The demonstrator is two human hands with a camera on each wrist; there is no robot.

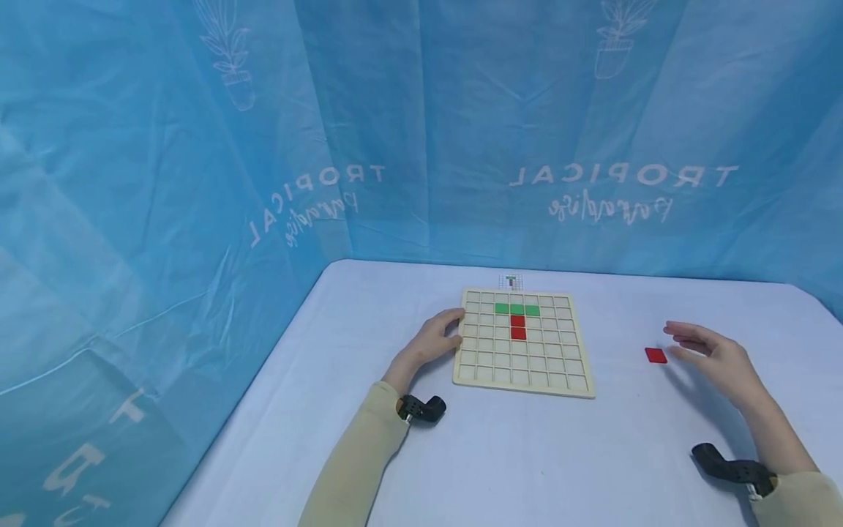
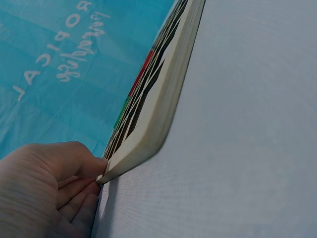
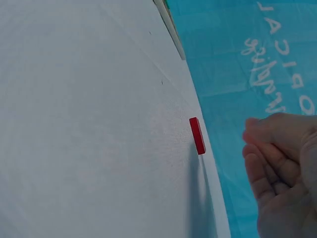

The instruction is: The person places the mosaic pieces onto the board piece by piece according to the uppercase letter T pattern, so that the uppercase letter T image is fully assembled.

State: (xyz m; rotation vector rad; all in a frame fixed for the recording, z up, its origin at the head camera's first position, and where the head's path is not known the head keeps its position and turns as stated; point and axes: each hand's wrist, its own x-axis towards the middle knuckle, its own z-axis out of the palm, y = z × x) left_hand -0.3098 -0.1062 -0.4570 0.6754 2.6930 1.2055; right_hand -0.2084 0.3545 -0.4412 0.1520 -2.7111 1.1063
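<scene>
A pale wooden grid board (image 1: 523, 362) lies flat on the white table. Set into its upper middle squares are a row of green tiles (image 1: 516, 309) and, under the centre one, two red tiles (image 1: 518, 327). My left hand (image 1: 431, 338) rests against the board's left edge, thumb and fingers apart; in the left wrist view the thumb (image 2: 81, 161) touches the rim. To the right of the board a loose red tile (image 1: 656, 356) lies on the cloth. Just right of that tile hovers my right hand (image 1: 714, 359), fingers loosely bent and holding nothing.
Behind the board's top edge lies a small printed pattern card (image 1: 511, 282) with a green and red T shape. A white cloth (image 1: 494, 461) covers the table. Blue printed curtains (image 1: 461, 132) hang at the back and left side.
</scene>
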